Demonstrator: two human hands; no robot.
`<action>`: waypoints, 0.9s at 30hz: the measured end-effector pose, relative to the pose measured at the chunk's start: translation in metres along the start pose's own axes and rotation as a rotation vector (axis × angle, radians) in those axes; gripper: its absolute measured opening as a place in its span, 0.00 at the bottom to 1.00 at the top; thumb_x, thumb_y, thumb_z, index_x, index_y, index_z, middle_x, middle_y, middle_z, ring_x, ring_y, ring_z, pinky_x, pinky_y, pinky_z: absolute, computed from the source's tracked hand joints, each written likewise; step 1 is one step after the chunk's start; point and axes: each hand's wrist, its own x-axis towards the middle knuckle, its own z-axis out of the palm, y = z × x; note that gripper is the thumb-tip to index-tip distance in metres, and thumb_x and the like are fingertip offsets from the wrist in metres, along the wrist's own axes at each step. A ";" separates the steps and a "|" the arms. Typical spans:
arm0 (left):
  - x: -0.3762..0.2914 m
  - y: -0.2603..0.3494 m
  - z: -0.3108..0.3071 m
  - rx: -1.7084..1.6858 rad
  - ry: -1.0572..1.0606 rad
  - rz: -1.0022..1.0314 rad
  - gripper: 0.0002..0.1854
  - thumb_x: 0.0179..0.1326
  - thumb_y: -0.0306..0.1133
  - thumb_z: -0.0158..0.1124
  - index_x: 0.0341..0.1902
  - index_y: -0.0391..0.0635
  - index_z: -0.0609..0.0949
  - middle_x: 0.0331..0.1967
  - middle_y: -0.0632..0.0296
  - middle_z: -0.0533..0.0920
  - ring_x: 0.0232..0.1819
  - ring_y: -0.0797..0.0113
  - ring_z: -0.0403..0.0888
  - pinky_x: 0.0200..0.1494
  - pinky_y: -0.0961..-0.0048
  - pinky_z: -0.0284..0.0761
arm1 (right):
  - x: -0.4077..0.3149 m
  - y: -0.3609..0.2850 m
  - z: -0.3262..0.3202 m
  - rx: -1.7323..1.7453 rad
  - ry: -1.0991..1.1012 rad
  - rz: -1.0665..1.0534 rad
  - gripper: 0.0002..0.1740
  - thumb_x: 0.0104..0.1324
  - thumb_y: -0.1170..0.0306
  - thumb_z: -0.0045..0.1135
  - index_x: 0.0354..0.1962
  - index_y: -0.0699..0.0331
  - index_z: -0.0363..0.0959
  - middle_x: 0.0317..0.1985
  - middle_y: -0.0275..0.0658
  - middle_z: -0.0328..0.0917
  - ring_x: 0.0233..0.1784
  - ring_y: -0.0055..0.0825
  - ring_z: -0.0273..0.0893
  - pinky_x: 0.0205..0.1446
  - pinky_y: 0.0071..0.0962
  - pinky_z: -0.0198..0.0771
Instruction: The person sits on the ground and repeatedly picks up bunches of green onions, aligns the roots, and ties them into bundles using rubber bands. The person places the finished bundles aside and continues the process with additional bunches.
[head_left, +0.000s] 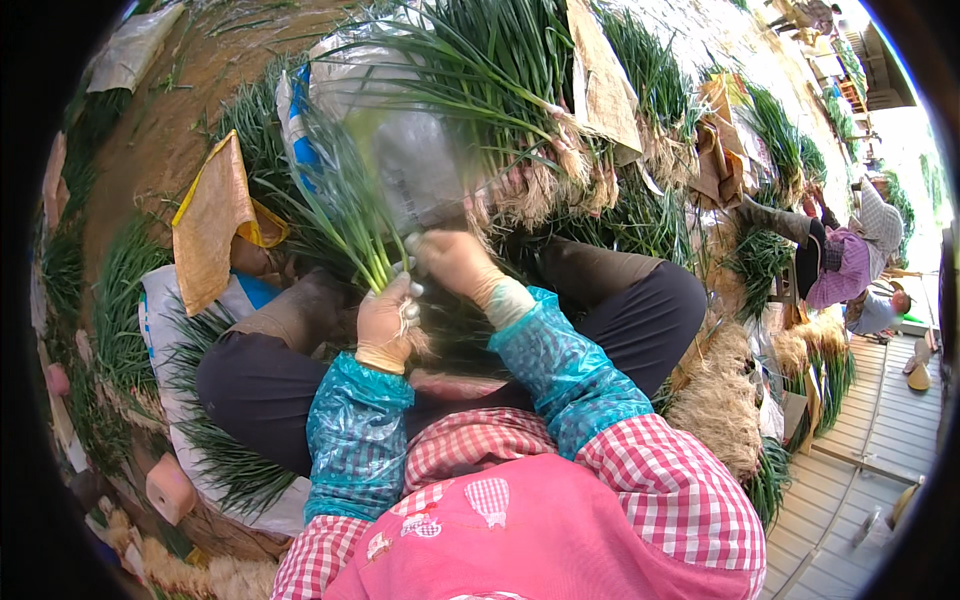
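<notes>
My left hand (386, 322), in a pale glove, is shut on a small bunch of green onions (371, 251). The stems rise between the fingers, the leaves fan up and left, and roots stick out beneath the hand. Just to the right, my right hand (454, 262), gloved too, is blurred, its fingertips close to the stems; whether it holds anything cannot be told. Beyond both hands lies a large pile of green onions (499, 67) with pinkish bulbs and roots towards me, beside a whitish plastic sack (420, 161).
A tan woven sack piece (214, 225) stands at my left knee, near a pink block (170, 487). More onion bundles (716, 397) lie to the right. Another person (840, 255) sits farther right, with someone else behind. Loose leaves (240, 465) cover a white sheet at my left.
</notes>
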 end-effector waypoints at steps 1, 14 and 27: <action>-0.003 0.003 -0.001 -0.037 -0.059 0.011 0.12 0.64 0.29 0.56 0.49 0.41 0.78 0.23 0.67 0.75 0.17 0.82 0.65 0.18 0.87 0.58 | 0.005 0.009 -0.001 0.304 0.090 0.109 0.22 0.69 0.56 0.48 0.28 0.67 0.79 0.20 0.33 0.76 0.25 0.23 0.70 0.37 0.23 0.69; -0.006 -0.004 0.021 -0.041 0.121 0.110 0.06 0.64 0.34 0.60 0.33 0.47 0.75 0.19 0.70 0.72 0.18 0.78 0.69 0.19 0.82 0.65 | 0.002 -0.008 0.027 0.080 0.086 -0.053 0.17 0.66 0.58 0.54 0.36 0.66 0.73 0.28 0.49 0.77 0.29 0.35 0.73 0.38 0.33 0.69; 0.006 0.003 0.053 -0.009 0.041 0.170 0.12 0.62 0.33 0.61 0.47 0.43 0.78 0.18 0.71 0.70 0.19 0.79 0.68 0.19 0.82 0.61 | -0.032 -0.008 -0.059 -0.658 -0.175 0.207 0.23 0.56 0.49 0.59 0.34 0.62 0.73 0.35 0.50 0.78 0.41 0.47 0.78 0.45 0.41 0.72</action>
